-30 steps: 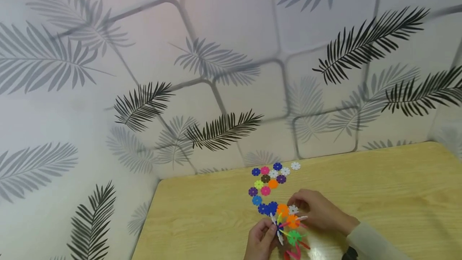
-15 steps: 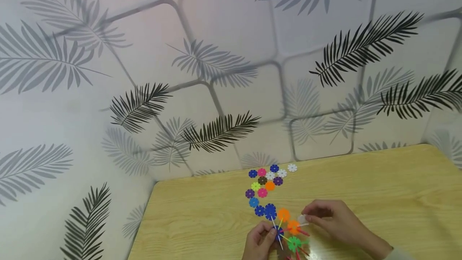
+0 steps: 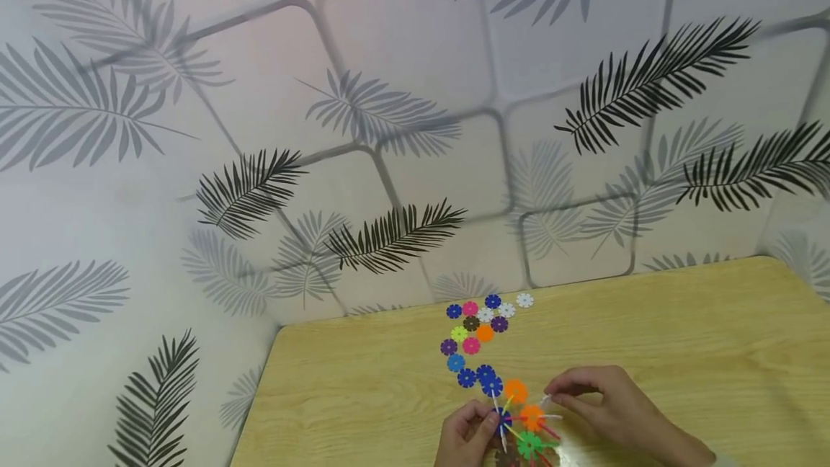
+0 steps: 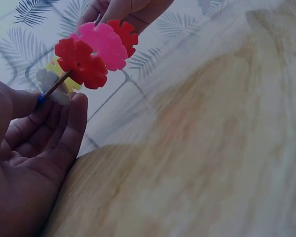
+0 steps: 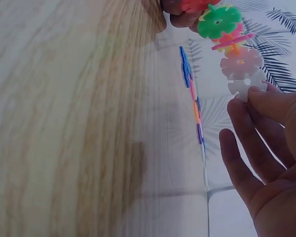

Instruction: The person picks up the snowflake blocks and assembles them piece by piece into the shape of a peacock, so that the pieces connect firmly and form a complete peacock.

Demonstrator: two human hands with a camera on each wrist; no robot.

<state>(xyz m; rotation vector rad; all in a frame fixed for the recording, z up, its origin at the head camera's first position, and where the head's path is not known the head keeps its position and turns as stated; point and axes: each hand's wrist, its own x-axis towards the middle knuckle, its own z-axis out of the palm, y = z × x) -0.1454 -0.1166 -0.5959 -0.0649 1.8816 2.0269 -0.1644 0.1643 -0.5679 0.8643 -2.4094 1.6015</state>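
Observation:
My left hand (image 3: 468,432) pinches a dark blue notched plastic disc (image 3: 502,420), part of a cluster of interlocking discs. From it stick out an orange disc (image 3: 533,418), a green disc (image 3: 529,445) and several discs seen edge-on. In the left wrist view, red (image 4: 81,64) and pink (image 4: 106,48) discs of the cluster face the camera. Between thumb and fingertips, my right hand (image 3: 612,406) holds a white disc (image 5: 245,89). It overlaps a pale disc (image 5: 241,61) of the cluster in the right wrist view; whether the two are slotted together, I cannot tell.
Loose discs lie in a winding trail on the wooden table (image 3: 363,380), among them a light blue one (image 3: 456,363), a pink one (image 3: 471,346) and a white one (image 3: 524,300). Behind the table's far edge rises a leaf-patterned wall (image 3: 415,186).
My right hand has moved right and nearer with the white disc, which has turned from face-on to edge-on. The left hand keeps its hold on the blue disc while the cluster tilts slightly.

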